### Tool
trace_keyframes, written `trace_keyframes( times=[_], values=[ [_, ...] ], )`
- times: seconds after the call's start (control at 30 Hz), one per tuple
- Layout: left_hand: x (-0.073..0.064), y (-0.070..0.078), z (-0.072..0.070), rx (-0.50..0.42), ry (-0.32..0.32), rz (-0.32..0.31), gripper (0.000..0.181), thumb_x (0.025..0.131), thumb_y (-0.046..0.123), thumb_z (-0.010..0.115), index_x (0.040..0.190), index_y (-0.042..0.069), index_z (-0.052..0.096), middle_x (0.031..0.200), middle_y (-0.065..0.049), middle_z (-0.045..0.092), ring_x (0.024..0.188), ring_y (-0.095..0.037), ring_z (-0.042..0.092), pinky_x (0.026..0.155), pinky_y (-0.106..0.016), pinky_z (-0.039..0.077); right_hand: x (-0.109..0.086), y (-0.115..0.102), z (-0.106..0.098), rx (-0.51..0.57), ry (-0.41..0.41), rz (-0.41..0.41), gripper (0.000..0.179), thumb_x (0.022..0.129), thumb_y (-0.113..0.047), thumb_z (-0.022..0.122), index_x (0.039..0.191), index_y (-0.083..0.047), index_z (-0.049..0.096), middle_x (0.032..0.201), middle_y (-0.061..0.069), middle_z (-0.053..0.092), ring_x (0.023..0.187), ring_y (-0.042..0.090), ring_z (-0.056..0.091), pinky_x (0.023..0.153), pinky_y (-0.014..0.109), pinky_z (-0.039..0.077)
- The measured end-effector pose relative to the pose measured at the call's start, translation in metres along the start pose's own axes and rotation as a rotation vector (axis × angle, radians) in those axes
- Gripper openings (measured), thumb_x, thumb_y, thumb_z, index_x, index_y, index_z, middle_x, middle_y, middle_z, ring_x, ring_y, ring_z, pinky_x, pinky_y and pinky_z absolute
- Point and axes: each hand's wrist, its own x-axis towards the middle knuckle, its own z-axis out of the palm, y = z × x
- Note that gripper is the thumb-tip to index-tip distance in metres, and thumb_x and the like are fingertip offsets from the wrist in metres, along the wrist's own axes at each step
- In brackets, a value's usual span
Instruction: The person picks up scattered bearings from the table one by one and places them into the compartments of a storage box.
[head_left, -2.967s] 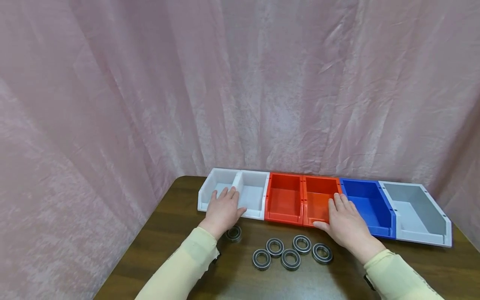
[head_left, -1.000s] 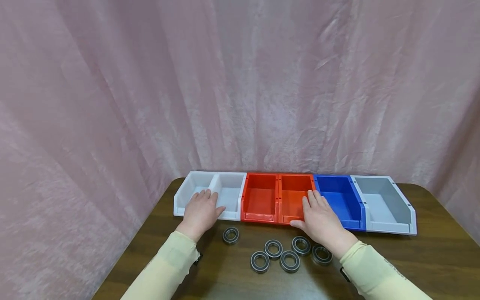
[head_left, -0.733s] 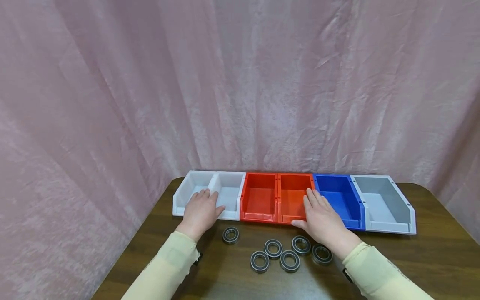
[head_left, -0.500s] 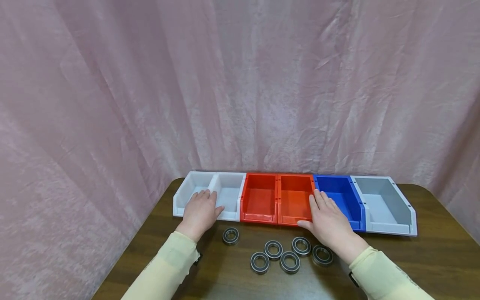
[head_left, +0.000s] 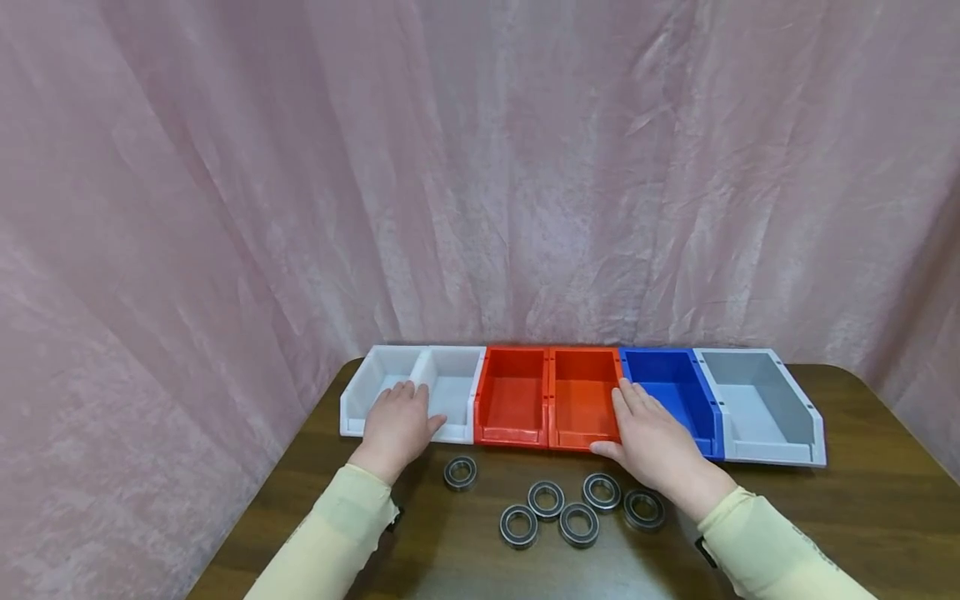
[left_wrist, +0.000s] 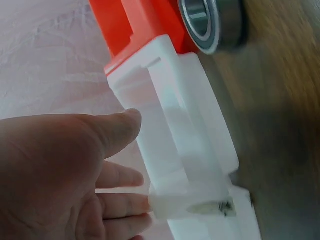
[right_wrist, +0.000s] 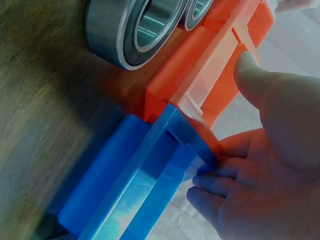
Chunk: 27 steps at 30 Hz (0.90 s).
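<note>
A pink curtain (head_left: 480, 167) hangs behind the table (head_left: 862, 517). Along its far side stands my row of six bins, long axis left to right, side by side: left white bin (head_left: 349, 421), right white bin (head_left: 478, 400), left red bin (head_left: 512, 437), right red bin (head_left: 581, 439), blue bin (head_left: 716, 437), grey bin (head_left: 772, 452).

Both my hands are over this row, fingers extended and thumbs held apart, neither gripping anything. My left hand (head_left: 397, 423) is at the wall between the white bins, its fingertips seemingly touching it; my right hand (head_left: 652, 437) is at the wall between right red and blue, apparently touching too.

The six bearings lie flat on my side of the row. The lone bearing (head_left: 460, 486) sits near my left hand, toward me and to its right. The other five bearings (head_left: 579, 542) cluster closer to my right hand, toward me and mostly to its left, the rightmost nearest.
</note>
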Motion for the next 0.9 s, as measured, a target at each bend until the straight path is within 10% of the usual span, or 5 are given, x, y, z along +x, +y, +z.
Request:
trace_keyframes(
  times=[0.17,0.53,0.9],
  values=[
    [0.003,0.017,0.002,-0.054,-0.006,0.033,0.066,0.100,0.040,0.082,0.143,-0.007,0.064,0.149,-0.026,0.064,0.139,-0.043,0.061,0.121,-0.059,0.044,-0.001,0.000,0.002,-0.010,0.006,-0.010,0.092,0.095,-0.046,0.086,0.149,0.020,0.052,0.160,0.042,0.046,0.147,0.059,0.048,0.121,0.063,0.042],
    [0.010,0.066,-0.001,-0.144,0.032,0.162,0.068,0.100,0.039,0.083,0.148,-0.006,0.063,0.149,-0.024,0.066,0.141,-0.040,0.062,0.122,-0.054,0.045,-0.003,-0.004,0.006,-0.009,0.018,-0.002,0.094,0.092,-0.045,0.090,0.150,0.019,0.053,0.160,0.040,0.047,0.147,0.057,0.048,0.121,0.062,0.042],
    [0.016,0.074,0.009,-0.200,0.055,0.163,0.066,0.100,0.034,0.084,0.147,-0.007,0.064,0.148,-0.024,0.066,0.141,-0.040,0.062,0.121,-0.053,0.047,0.002,0.001,0.000,-0.032,0.009,-0.006,0.096,0.091,-0.047,0.090,0.150,0.018,0.053,0.160,0.040,0.047,0.148,0.057,0.048,0.121,0.063,0.042]
  ],
)
